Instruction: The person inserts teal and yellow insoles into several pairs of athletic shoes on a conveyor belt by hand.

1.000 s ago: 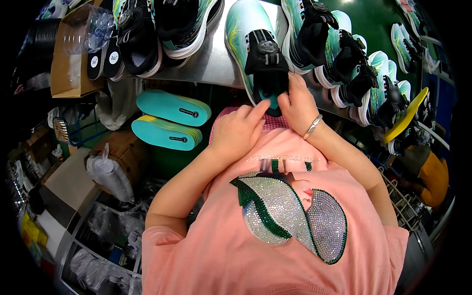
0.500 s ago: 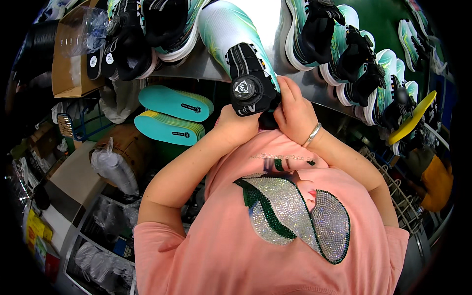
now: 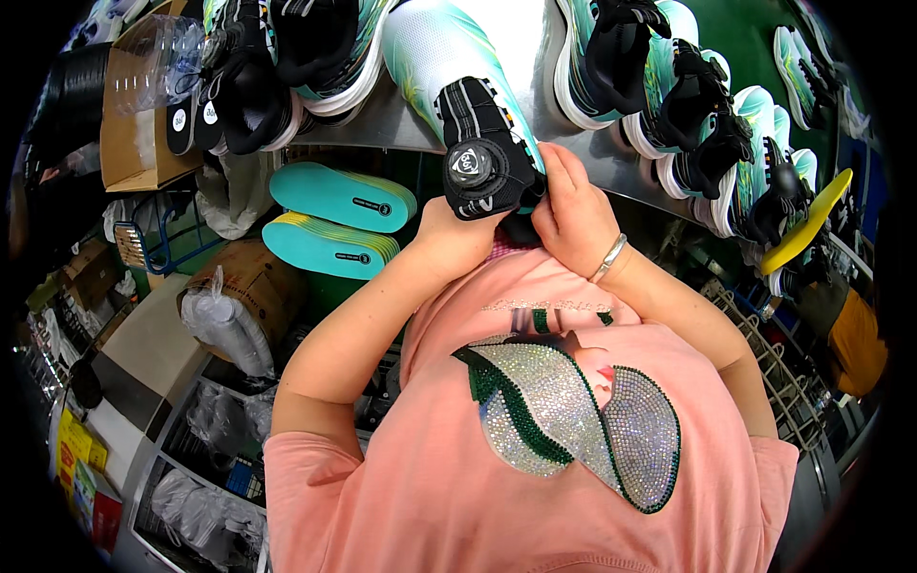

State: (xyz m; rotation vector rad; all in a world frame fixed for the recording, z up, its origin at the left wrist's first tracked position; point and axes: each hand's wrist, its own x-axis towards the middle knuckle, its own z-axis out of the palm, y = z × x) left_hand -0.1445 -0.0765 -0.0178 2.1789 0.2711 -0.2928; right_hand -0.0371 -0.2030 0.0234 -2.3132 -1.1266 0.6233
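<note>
A white and mint-green sports shoe point(image 3: 444, 48) with a black tongue and a round dial lies with its toe away from me and its heel end by my body. My left hand point(image 3: 458, 237) is closed around the near end from below, its fingers mostly hidden under the shoe. At the right side of the black collar, my right hand point(image 3: 575, 212) is closed on the shoe, thumb bent in and fingers along its edge. A bracelet circles that wrist.
Stacked turquoise insoles point(image 3: 339, 199) lie left of my hands. More matching shoes point(image 3: 330, 53) stand on the metal table point(image 3: 382, 129), and others point(image 3: 702, 124) line its right side. A yellow insole point(image 3: 810, 222) sticks out there. A cardboard box point(image 3: 143, 158) stands far left.
The shoe's near end has tilted and shifted slightly up and left. Both hands keep their hold, with little movement.
</note>
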